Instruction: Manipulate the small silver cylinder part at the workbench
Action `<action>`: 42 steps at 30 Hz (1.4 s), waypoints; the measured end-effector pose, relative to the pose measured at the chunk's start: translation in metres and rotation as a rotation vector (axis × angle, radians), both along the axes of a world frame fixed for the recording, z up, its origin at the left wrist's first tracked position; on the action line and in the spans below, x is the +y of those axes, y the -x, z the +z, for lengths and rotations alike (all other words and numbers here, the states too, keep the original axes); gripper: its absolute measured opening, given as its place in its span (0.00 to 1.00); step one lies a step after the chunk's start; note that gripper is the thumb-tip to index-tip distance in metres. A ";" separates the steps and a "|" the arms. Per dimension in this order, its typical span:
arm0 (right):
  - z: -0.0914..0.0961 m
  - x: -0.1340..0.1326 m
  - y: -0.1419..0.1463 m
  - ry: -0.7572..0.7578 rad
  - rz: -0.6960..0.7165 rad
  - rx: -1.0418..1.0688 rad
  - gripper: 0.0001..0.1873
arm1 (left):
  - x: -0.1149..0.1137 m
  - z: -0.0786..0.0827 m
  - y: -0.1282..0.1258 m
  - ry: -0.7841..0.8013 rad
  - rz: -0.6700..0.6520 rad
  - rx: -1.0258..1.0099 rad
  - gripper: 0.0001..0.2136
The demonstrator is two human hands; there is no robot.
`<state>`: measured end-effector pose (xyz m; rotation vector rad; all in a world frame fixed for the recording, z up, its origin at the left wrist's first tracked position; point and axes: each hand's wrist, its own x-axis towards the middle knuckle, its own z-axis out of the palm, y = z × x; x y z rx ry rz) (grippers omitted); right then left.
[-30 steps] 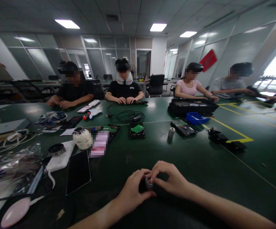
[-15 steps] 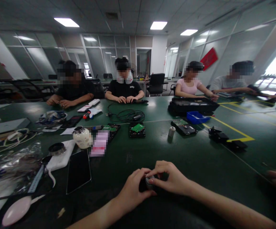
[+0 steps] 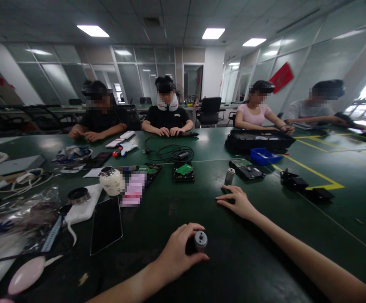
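My left hand (image 3: 183,248) curls its thumb and fingers round a small silver cylinder (image 3: 201,239) that looks like a small electric motor. It stands upright, its round end with dark holes facing up. My right hand (image 3: 237,202) is apart from it, farther forward over the table, fingers spread and nothing between them. Just beyond those fingertips stands a second silver cylinder (image 3: 230,174), similar in shape. Past it lies an opened hard drive (image 3: 247,169), and left of that another drive with a green board (image 3: 183,171).
On the left lie a black-screened tablet (image 3: 106,225), a cream jar (image 3: 110,181), a pink paper (image 3: 134,189) and a plastic bag (image 3: 28,219). A blue tray (image 3: 265,156) and black parts (image 3: 293,181) are at right. Several people sit across the green table (image 3: 157,214).
My right hand has let go of the motor's top and moved forward and right, opening toward the second cylinder. My left hand stays round the motor.
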<state>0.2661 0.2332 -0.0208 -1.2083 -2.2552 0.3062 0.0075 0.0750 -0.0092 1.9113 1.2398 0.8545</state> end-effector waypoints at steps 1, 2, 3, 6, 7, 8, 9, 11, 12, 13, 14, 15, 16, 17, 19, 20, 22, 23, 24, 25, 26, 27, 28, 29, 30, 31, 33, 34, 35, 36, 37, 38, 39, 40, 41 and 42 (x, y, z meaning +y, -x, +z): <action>-0.006 0.003 -0.002 0.008 0.001 -0.003 0.12 | 0.000 0.000 0.000 0.004 -0.002 -0.001 0.25; -0.011 0.004 -0.004 0.015 0.000 -0.001 0.13 | 0.000 0.000 0.000 0.007 -0.003 -0.002 0.25; -0.014 0.005 -0.005 0.022 0.001 0.006 0.14 | 0.000 0.000 0.000 0.010 -0.004 -0.002 0.25; -0.012 0.003 -0.003 0.041 0.008 0.051 0.09 | 0.000 -0.001 0.000 0.009 -0.002 -0.003 0.26; -0.008 0.000 0.000 0.040 0.008 0.063 0.08 | -0.001 -0.001 0.000 0.007 0.001 -0.003 0.26; -0.004 -0.006 0.004 0.035 0.012 0.083 0.08 | -0.001 -0.001 0.000 0.007 0.002 -0.002 0.26; 0.001 -0.014 0.010 0.033 0.027 0.116 0.08 | -0.001 -0.001 0.000 0.007 0.001 -0.001 0.26; 0.013 -0.035 0.025 0.049 0.112 0.236 0.08 | -0.001 -0.002 0.000 0.001 -0.001 0.004 0.26; 0.018 -0.048 0.033 0.076 0.190 0.309 0.08 | -0.001 -0.003 0.000 -0.008 0.000 0.009 0.26; 0.023 -0.061 0.040 0.100 0.276 0.351 0.07 | -0.001 -0.005 0.000 -0.019 0.005 0.015 0.26; 0.028 -0.073 0.048 0.118 0.351 0.363 0.06 | 0.000 -0.006 0.000 -0.032 0.014 0.022 0.26; 0.031 -0.083 0.054 0.127 0.407 0.354 0.06 | 0.000 -0.008 0.000 -0.044 0.023 0.027 0.27; 0.033 -0.091 0.058 0.133 0.446 0.339 0.06 | 0.001 -0.010 0.000 -0.053 0.030 0.028 0.27; 0.034 -0.097 0.061 0.138 0.466 0.324 0.06 | 0.001 -0.012 0.000 -0.059 0.033 0.027 0.27; 0.033 -0.103 0.064 0.155 0.471 0.314 0.06 | 0.002 -0.013 0.000 -0.062 0.024 0.019 0.28; 0.032 -0.104 0.064 0.168 0.464 0.316 0.06 | 0.002 -0.013 0.000 -0.061 0.016 0.015 0.27; 0.030 -0.103 0.063 0.193 0.455 0.320 0.06 | 0.001 -0.012 0.000 -0.059 0.011 0.009 0.26; 0.029 -0.103 0.063 0.199 0.455 0.320 0.07 | 0.000 -0.010 0.000 -0.057 0.010 0.007 0.26; 0.028 -0.103 0.062 0.197 0.457 0.323 0.07 | 0.000 -0.009 0.000 -0.055 0.010 0.007 0.26; 0.027 -0.103 0.062 0.193 0.458 0.333 0.06 | -0.001 -0.008 0.000 -0.052 0.011 0.010 0.25; 0.026 -0.104 0.063 0.190 0.458 0.351 0.06 | -0.001 -0.007 0.000 -0.049 0.013 0.016 0.25; 0.026 -0.105 0.064 0.191 0.456 0.373 0.06 | -0.001 -0.006 -0.001 -0.045 0.017 0.023 0.25; 0.025 -0.106 0.064 0.196 0.452 0.396 0.05 | -0.001 -0.006 -0.001 -0.043 0.022 0.030 0.24; 0.024 -0.107 0.065 0.205 0.450 0.416 0.05 | -0.001 -0.006 -0.001 -0.044 0.028 0.034 0.24; 0.024 -0.108 0.066 0.213 0.449 0.430 0.05 | -0.001 -0.007 -0.001 -0.047 0.032 0.033 0.24; 0.023 -0.108 0.067 0.219 0.450 0.438 0.05 | 0.000 -0.008 -0.001 -0.050 0.032 0.030 0.24; 0.022 -0.108 0.068 0.225 0.455 0.439 0.05 | 0.001 -0.009 -0.001 -0.056 0.026 0.021 0.23; 0.022 -0.108 0.068 0.227 0.457 0.435 0.05 | 0.001 -0.010 -0.001 -0.057 0.022 0.015 0.23; 0.021 -0.108 0.067 0.228 0.459 0.429 0.05 | 0.001 -0.010 -0.002 -0.056 0.017 0.009 0.23; 0.019 -0.109 0.066 0.230 0.466 0.419 0.06 | 0.000 -0.009 -0.002 -0.053 0.013 0.003 0.24; 0.018 -0.109 0.065 0.234 0.476 0.410 0.09 | -0.001 -0.008 -0.001 -0.048 0.014 -0.005 0.27; 0.015 -0.110 0.064 0.242 0.482 0.401 0.16 | -0.002 -0.007 -0.001 -0.045 0.024 -0.015 0.31; 0.013 -0.111 0.063 0.257 0.481 0.390 0.25 | -0.003 -0.005 0.000 -0.046 0.041 -0.029 0.34; 0.010 -0.113 0.062 0.279 0.470 0.376 0.34 | -0.005 -0.002 0.002 -0.059 0.063 -0.052 0.36; 0.007 -0.114 0.061 0.302 0.451 0.357 0.40 | -0.006 0.000 0.004 -0.084 0.083 -0.082 0.37; 0.005 -0.114 0.061 0.320 0.433 0.330 0.41 | -0.007 0.002 0.006 -0.117 0.092 -0.116 0.36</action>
